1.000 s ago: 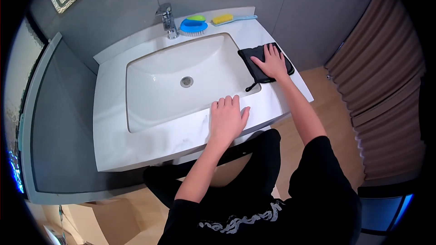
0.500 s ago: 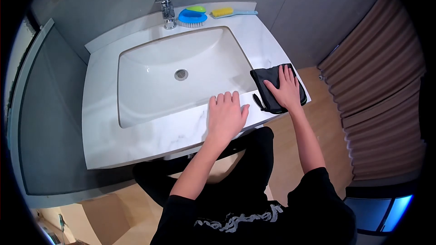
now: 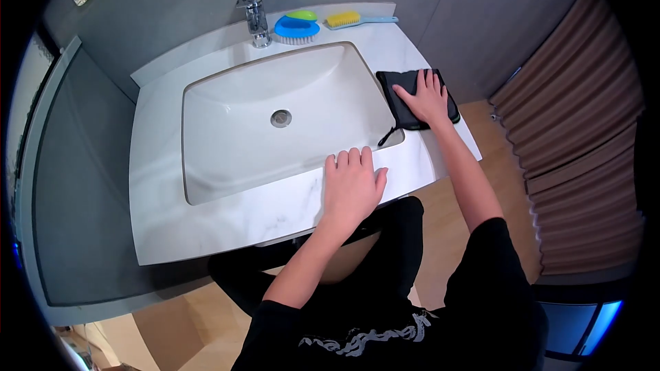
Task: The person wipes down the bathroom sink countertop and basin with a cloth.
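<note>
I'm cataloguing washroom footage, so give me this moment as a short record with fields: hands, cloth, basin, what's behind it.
left hand: resting on the front of the white counter
right hand: spread flat on the black cloth
black cloth: on the counter right of the basin, its loop hanging over the rim
basin: white, drain visible, no standing water discernible
faucet: chrome, behind the basin
brushes: blue-and-green brush beside the faucet; yellow brush with pale blue handle farther right
</note>
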`<state>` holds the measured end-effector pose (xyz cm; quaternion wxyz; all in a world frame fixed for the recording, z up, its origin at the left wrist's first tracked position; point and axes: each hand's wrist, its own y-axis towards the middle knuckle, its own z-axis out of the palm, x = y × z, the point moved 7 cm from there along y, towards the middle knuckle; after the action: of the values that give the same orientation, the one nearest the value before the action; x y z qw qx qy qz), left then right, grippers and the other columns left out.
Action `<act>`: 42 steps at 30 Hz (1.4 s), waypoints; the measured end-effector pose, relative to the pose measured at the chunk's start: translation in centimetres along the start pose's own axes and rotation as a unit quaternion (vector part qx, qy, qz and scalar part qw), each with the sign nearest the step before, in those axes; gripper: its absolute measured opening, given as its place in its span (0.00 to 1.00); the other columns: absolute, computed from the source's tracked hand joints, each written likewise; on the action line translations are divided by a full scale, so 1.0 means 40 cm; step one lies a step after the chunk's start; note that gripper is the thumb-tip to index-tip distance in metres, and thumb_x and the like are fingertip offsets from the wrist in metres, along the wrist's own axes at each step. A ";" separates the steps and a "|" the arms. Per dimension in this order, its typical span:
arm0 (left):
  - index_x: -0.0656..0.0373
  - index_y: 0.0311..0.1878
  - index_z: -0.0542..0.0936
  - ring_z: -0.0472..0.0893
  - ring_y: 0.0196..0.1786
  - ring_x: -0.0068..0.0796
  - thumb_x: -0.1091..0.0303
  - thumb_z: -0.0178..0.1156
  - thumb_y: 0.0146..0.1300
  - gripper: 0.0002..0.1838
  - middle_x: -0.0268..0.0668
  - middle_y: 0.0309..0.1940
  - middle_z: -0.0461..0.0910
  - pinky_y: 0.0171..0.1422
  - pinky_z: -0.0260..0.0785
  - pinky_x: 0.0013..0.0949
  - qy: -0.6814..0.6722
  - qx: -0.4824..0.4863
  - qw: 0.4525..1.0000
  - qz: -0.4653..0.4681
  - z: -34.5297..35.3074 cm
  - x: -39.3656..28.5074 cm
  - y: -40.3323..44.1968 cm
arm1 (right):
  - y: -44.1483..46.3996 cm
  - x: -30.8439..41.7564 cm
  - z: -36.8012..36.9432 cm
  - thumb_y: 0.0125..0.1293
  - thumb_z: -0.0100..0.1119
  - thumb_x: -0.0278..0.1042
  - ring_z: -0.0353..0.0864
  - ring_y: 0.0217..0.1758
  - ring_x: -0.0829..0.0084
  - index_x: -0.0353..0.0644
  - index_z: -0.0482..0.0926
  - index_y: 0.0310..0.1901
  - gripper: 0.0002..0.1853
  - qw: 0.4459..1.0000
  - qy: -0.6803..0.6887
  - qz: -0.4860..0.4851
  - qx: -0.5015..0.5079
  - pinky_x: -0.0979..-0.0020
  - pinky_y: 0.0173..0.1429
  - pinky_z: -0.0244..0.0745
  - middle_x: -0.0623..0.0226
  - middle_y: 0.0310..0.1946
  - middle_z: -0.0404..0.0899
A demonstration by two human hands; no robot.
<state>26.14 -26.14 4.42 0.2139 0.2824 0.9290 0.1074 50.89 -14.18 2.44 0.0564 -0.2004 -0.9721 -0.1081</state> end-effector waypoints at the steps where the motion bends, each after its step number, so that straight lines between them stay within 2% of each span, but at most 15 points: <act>1: 0.65 0.51 0.77 0.77 0.45 0.40 0.54 0.59 0.63 0.22 0.42 0.38 0.79 0.59 0.63 0.42 0.003 0.001 1.000 0.002 -0.001 -0.001 0.001 | 0.030 0.006 0.009 0.57 0.47 0.79 0.44 0.80 0.53 0.36 0.53 0.74 0.57 1.000 0.007 0.003 0.013 0.48 0.79 0.39 0.47 0.76 0.48; 4: 0.64 0.51 0.77 0.77 0.44 0.40 0.54 0.59 0.63 0.22 0.42 0.38 0.79 0.58 0.63 0.42 0.000 0.004 1.000 0.001 -0.002 -0.002 0.003 | 0.100 0.026 0.019 0.51 0.46 0.85 0.41 0.81 0.55 0.37 0.51 0.75 0.63 0.999 0.006 0.018 0.045 0.47 0.79 0.36 0.49 0.77 0.44; 7: 0.64 0.51 0.77 0.77 0.44 0.39 0.54 0.58 0.63 0.22 0.42 0.38 0.79 0.58 0.63 0.42 0.002 0.000 1.000 0.001 0.000 0.001 0.003 | 0.142 0.039 0.029 0.48 0.46 0.88 0.40 0.81 0.55 0.39 0.50 0.75 0.65 0.999 0.003 0.013 0.050 0.46 0.79 0.36 0.51 0.78 0.43; 14: 0.64 0.49 0.77 0.77 0.44 0.39 0.53 0.58 0.63 0.22 0.42 0.38 0.79 0.56 0.63 0.41 0.008 0.009 1.000 -0.001 0.007 0.002 0.003 | 0.150 0.042 0.030 0.47 0.45 0.88 0.39 0.82 0.56 0.40 0.50 0.76 0.65 0.999 0.004 0.025 0.044 0.44 0.79 0.35 0.53 0.78 0.44; 22: 0.63 0.49 0.78 0.77 0.45 0.39 0.54 0.59 0.62 0.21 0.42 0.38 0.79 0.54 0.64 0.41 -0.007 0.004 1.000 0.002 0.004 0.002 0.005 | 0.103 0.039 0.012 0.50 0.45 0.86 0.44 0.81 0.56 0.40 0.55 0.74 0.61 1.000 -0.002 0.011 0.013 0.43 0.78 0.37 0.54 0.77 0.49; 31: 0.63 0.50 0.78 0.77 0.45 0.40 0.54 0.59 0.62 0.22 0.42 0.38 0.79 0.54 0.64 0.41 -0.012 -0.019 1.000 0.007 0.011 0.007 -0.007 | -0.061 0.011 -0.020 0.55 0.47 0.81 0.45 0.80 0.58 0.41 0.56 0.74 0.56 1.000 -0.008 -0.030 -0.001 0.47 0.79 0.39 0.55 0.77 0.50; 33: 0.61 0.42 0.78 0.76 0.42 0.38 0.54 0.60 0.62 0.18 0.40 0.34 0.78 0.53 0.63 0.39 -0.004 -0.053 0.998 0.018 0.004 0.005 -0.008 | -0.123 0.006 -0.039 0.57 0.48 0.78 0.46 0.80 0.58 0.42 0.55 0.74 0.54 0.999 -0.013 -0.034 -0.001 0.47 0.79 0.39 0.56 0.77 0.49; 36: 0.61 0.43 0.78 0.76 0.42 0.38 0.54 0.60 0.62 0.18 0.40 0.34 0.77 0.53 0.63 0.39 -0.006 -0.036 0.999 0.015 0.003 0.004 -0.006 | -0.236 0.000 -0.070 0.58 0.51 0.75 0.47 0.80 0.57 0.41 0.56 0.74 0.52 0.998 -0.010 -0.053 -0.011 0.48 0.78 0.41 0.56 0.76 0.52; 42: 0.61 0.43 0.78 0.76 0.42 0.38 0.54 0.59 0.63 0.18 0.40 0.34 0.77 0.53 0.62 0.40 0.002 -0.060 0.998 0.027 0.007 0.005 -0.008 | -0.416 0.001 -0.108 0.60 0.54 0.70 0.51 0.78 0.52 0.36 0.60 0.71 0.49 0.996 0.003 -0.081 -0.049 0.45 0.77 0.42 0.49 0.74 0.55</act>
<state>25.97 -26.27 4.01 0.2258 0.2940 0.9133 0.1689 44.46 -30.07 3.52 0.0409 -0.1233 -0.9785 -0.1600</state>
